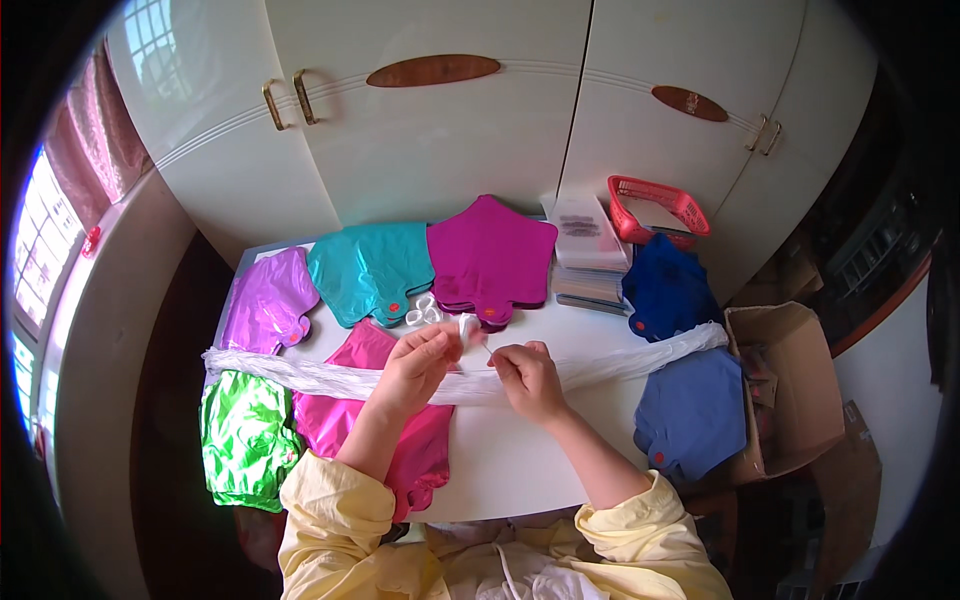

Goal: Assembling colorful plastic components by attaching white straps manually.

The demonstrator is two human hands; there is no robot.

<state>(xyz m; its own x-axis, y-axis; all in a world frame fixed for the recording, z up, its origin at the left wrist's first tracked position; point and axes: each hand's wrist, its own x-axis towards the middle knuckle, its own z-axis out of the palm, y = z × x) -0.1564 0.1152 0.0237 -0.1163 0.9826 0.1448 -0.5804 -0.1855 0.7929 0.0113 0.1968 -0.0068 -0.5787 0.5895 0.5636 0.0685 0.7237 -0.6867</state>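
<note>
Over the middle of the table, my left hand (415,362) is closed in a pinch on a small white ribbon piece (466,326), blurred at its edges. Facing it, my right hand (532,380) pinches the end of a thin white string (487,347) that runs toward the left fingers. Beneath both hands a long bundle of white strings (640,362) stretches across the table from side to side. Small white ribbon loops (424,311) lie just beyond my left hand. Close by are flat foil balloons in stacks: pink (405,440), magenta (492,250) and teal (372,268).
Purple foil balloons (268,297) and shiny green ones (245,440) lie at the left; dark blue (668,285) and grey-blue (692,412) stacks at the right. Behind stand a stack of plastic-wrapped cards (590,240) and a red basket (690,208). A cardboard box (800,390) adjoins the right edge.
</note>
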